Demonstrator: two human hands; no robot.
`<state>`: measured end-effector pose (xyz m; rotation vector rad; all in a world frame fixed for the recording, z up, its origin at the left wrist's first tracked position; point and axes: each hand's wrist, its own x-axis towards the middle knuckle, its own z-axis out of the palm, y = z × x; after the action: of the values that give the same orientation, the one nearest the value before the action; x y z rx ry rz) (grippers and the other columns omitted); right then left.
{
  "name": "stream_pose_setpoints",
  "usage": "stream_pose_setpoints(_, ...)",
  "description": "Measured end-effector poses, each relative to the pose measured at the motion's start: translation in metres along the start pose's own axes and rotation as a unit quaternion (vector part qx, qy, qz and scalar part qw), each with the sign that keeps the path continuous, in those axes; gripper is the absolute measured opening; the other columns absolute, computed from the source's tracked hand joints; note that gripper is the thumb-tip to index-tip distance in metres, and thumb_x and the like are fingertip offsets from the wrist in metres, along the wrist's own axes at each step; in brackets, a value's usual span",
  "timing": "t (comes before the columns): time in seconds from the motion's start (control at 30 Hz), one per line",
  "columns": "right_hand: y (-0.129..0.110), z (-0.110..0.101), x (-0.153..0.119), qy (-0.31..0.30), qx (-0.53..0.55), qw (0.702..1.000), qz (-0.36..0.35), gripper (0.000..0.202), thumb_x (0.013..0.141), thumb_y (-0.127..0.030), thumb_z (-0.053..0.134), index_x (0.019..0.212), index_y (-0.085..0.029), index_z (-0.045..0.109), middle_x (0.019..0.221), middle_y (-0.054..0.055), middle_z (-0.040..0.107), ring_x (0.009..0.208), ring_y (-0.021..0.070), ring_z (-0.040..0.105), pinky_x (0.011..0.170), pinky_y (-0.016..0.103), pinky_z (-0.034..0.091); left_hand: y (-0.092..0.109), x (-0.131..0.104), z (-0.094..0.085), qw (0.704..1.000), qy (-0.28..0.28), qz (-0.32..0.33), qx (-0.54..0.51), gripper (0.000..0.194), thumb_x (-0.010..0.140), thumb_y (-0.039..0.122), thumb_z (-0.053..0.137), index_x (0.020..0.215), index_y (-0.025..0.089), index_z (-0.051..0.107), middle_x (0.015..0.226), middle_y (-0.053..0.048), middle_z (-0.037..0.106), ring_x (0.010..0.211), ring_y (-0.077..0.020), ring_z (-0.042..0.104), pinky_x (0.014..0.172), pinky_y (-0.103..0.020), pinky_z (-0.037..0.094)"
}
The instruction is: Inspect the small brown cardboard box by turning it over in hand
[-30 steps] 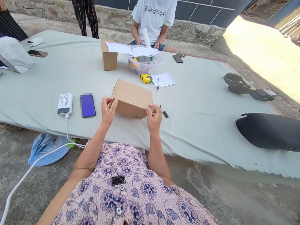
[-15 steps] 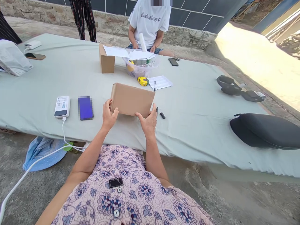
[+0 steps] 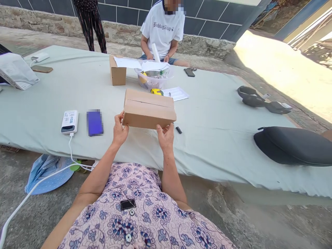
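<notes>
A closed brown cardboard box [image 3: 149, 110] is held up over the near side of the table, tilted so that a face with a long seam shows above its plain front side. My left hand [image 3: 120, 130] grips its left end, thumb at the lower front corner. At the lower right corner my right hand [image 3: 166, 136] clasps it, thumb on the front and fingers mostly hidden behind. A small black cap-like piece [image 3: 178, 130] lies on the cloth just right of my right hand. Beyond the box sits a yellow tape measure [image 3: 157, 92], partly covered by it.
A clear plastic basin [image 3: 153, 82] with papers stands beside another cardboard box [image 3: 118, 75]. On the left lie a white power bank [image 3: 70, 121] with a cable and a blurred purple item [image 3: 94, 123]. A black case [image 3: 290, 145] rests right. A person [image 3: 163, 31] sits opposite.
Both hands have rotated the cardboard box, so its seamed face now shows where a plain broad face was before. My right hand has shifted slightly along its lower edge.
</notes>
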<state>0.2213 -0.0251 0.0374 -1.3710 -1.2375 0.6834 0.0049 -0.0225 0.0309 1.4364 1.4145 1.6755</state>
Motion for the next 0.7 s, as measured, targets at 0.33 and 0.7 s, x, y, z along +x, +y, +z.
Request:
stream_pose_setpoints(0.33, 0.035, -0.010, 0.011, -0.095, 0.104, 0.983, 0.117, 0.083, 0.083, -0.088, 0.034, 0.138, -0.029, 0.053, 0.137, 0.013, 0.065, 0.111, 0.0231, 0.072, 0.081, 0.034, 0.061, 0.003, 0.005, -0.009, 1.000, -0.014, 0.004, -0.002, 0.047, 0.079, 0.026, 0.072, 0.116, 0.028, 0.044, 0.138, -0.011, 0.058, 0.130, -0.0241, 0.057, 0.109, -0.042, 0.044)
stream_pose_setpoints(0.7, 0.012, -0.009, 0.004, -0.073, 0.122, 0.984, 0.104, 0.065, 0.086, -0.073, 0.051, 0.129, -0.026, 0.062, 0.135, 0.009, 0.067, 0.128, 0.0236, 0.062, 0.101, 0.041, 0.057, 0.015, 0.005, -0.018, 0.993, -0.103, 0.032, -0.053, 0.080, 0.082, 0.074, 0.063, 0.143, 0.029, 0.037, 0.147, -0.015, 0.050, 0.141, -0.0300, 0.048, 0.115, -0.047, 0.042)
